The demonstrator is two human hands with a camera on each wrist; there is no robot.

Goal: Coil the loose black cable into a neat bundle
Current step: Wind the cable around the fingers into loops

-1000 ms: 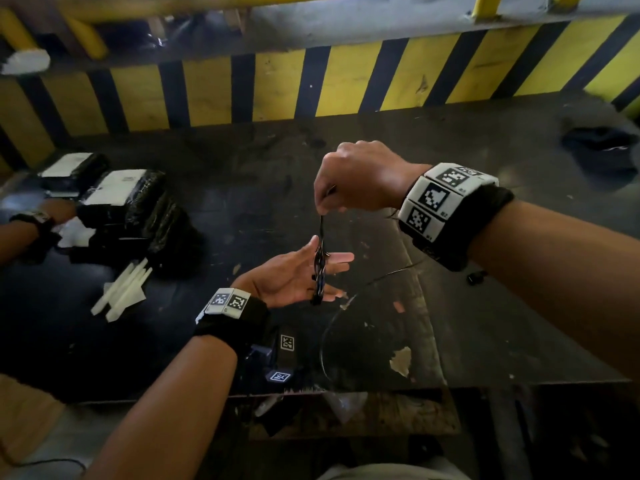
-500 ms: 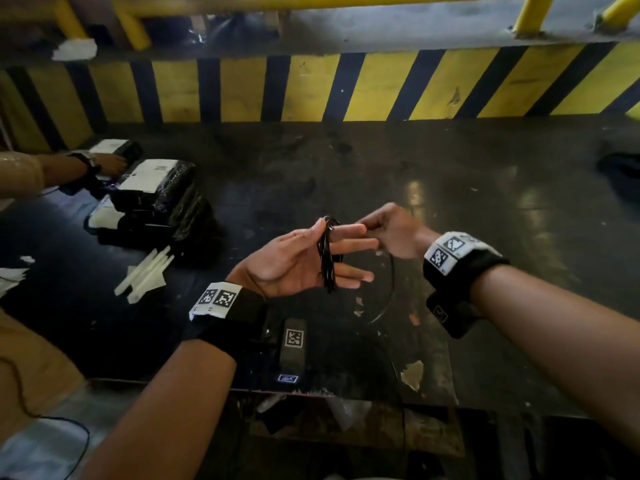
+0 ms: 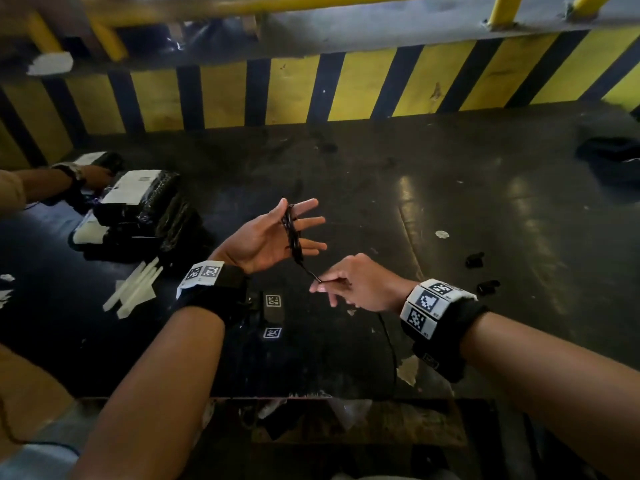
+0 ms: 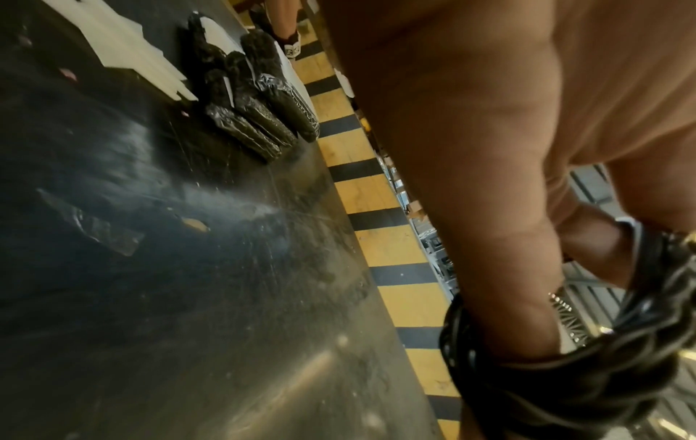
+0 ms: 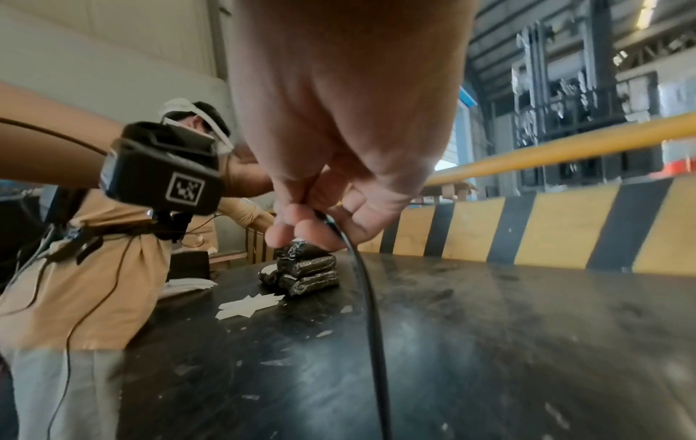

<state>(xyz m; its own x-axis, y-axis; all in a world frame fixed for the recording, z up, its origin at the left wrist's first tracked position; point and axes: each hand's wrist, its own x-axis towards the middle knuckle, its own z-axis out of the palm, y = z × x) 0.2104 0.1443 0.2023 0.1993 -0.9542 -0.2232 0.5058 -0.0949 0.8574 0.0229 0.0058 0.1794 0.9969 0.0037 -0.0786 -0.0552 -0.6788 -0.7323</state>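
Observation:
My left hand (image 3: 263,239) is held palm up over the black table (image 3: 433,209) with its fingers straight and spread. The black cable (image 3: 292,233) is wound in several turns across those fingers; in the left wrist view the cable (image 4: 587,378) shows as a thick twisted band round them. My right hand (image 3: 320,281) is just below and to the right, pinching the free strand as it leaves the coil. In the right wrist view its fingertips (image 5: 297,230) pinch the cable (image 5: 371,312), which runs down from them. The loose strand (image 3: 389,344) trails toward the table's front edge.
Black wrapped packs (image 3: 145,209) and white strips (image 3: 135,289) lie to the left, where another person's hand (image 3: 86,176) works. Two small black pieces (image 3: 474,259) lie to the right, a dark cloth (image 3: 609,161) at far right. A yellow-and-black barrier (image 3: 346,88) backs the table.
My right hand went from above the left hand, round behind its fingers, down to below it, carrying the strand. The left hand rose slightly and spread its fingers.

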